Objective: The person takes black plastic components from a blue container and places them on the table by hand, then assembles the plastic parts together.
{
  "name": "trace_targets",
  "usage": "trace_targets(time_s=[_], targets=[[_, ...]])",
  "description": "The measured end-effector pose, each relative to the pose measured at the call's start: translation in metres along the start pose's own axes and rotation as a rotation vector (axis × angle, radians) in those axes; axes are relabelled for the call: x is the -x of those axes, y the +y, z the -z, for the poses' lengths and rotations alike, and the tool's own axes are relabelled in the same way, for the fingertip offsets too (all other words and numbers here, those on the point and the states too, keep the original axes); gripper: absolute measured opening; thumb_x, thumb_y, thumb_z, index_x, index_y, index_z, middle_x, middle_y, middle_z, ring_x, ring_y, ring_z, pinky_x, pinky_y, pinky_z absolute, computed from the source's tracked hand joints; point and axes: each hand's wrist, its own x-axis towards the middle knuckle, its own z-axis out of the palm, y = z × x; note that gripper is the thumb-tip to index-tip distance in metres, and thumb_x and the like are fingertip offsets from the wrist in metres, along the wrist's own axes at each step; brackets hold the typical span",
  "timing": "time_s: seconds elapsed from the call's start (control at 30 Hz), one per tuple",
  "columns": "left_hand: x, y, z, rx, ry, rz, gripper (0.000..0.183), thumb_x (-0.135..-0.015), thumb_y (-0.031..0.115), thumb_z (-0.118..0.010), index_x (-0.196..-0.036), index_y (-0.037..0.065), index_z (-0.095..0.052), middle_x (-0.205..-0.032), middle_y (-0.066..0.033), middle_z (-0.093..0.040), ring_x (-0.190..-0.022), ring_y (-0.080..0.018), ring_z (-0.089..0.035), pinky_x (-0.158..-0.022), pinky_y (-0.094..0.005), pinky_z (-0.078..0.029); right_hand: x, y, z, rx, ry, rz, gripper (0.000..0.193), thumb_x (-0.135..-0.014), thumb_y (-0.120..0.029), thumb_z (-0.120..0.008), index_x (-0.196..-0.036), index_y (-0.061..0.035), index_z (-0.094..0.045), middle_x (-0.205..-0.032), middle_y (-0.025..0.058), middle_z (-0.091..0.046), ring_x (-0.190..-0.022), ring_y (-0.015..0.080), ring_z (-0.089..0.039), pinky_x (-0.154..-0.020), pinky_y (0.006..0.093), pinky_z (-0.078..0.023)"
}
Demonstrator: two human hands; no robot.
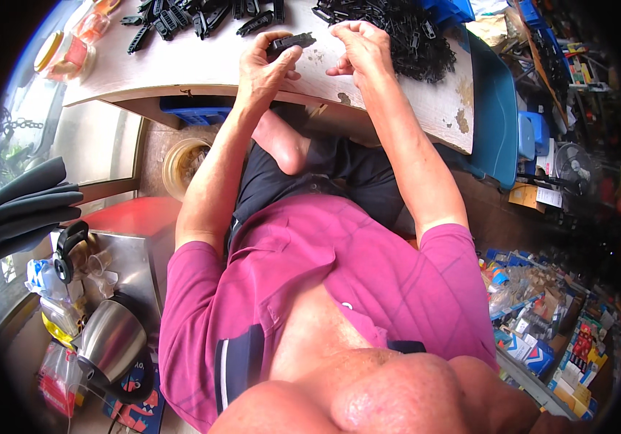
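Black plastic part [297, 41], clamped between the thumb and fingers of the left hand [262, 70], just over the front of the table [423, 105]. Gripped toward one end, probably to leave the other end sticking out toward the opposite hand and in plain sight. Near the part but not touching, raised above the table: the right hand [366, 54], with thumb and forefinger drawn close; too small a view to tell whether pinched on a tiny piece or on nothing. Set to either side farther back, presumably for easy reach with the front strip left to the hands: longish black parts [169, 20] on the left, a tangled heap of small black pieces [415, 50] on the right.

By count: one part in hand; one tangled heap, pieces overlapped past counting; longish parts, many; one blue bin [449, 10] behind the heap; one pail [168, 173] on the floor.
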Motion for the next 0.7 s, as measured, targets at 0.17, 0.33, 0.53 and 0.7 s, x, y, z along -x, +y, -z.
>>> trace_targets(time_s=[0.17, 0.33, 0.53, 0.7], targets=[[0.002, -0.003, -0.002, 0.127, 0.052, -0.071, 0.035, -0.089, 0.011, -0.073, -0.117, -0.003, -0.058, -0.08, -0.0056, -0.064, -0.062, -0.0091, -0.061, -0.057, -0.0254, -0.058, -0.039, -0.002, -0.023, 0.198, 0.058, -0.013, 0.017, -0.085, -0.014, -0.071, -0.095, -0.0018, -0.066, -0.069, 0.0051, -0.056, -0.042, 0.0129, -0.05, -0.041, 0.0378, -0.057], [0.002, -0.004, 0.003, 0.192, 0.076, -0.116, 0.032, -0.09, 0.01, -0.072, -0.116, -0.002, -0.058, -0.081, -0.0064, -0.065, -0.065, -0.0098, -0.063, -0.058, -0.026, -0.059, -0.043, -0.012, -0.052, 0.432, 0.171, -0.041, 0.019, -0.08, -0.017, -0.075, -0.093, -0.0047, -0.068, -0.068, 0.0069, -0.062, -0.045, 0.015, -0.056, -0.041, 0.0363, -0.057], [0.002, -0.005, 0.003, 0.19, 0.051, -0.133, 0.036, -0.092, 0.013, -0.071, -0.12, -0.003, -0.055, -0.081, -0.0065, -0.066, -0.065, -0.0117, -0.065, -0.062, -0.0236, -0.055, -0.041, -0.021, -0.06, 0.706, 0.212, -0.06, 0.015, -0.079, -0.02, -0.074, -0.088, -0.0081, -0.073, -0.068, 0.0076, -0.066, -0.047, 0.0156, -0.06, -0.043, 0.0338, -0.058], [0.002, -0.006, 0.003, 0.243, 0.083, -0.112, 0.033, -0.092, 0.009, -0.07, -0.12, -0.002, -0.056, -0.082, -0.0071, -0.066, -0.066, -0.0123, -0.065, -0.062, -0.0251, -0.057, -0.046, -0.016, -0.057, 0.671, 0.242, -0.039, 0.015, -0.078, -0.02, -0.074, -0.089, -0.0093, -0.073, -0.068, 0.0052, -0.065, -0.048, 0.0156, -0.059, -0.046, 0.035, -0.059]])
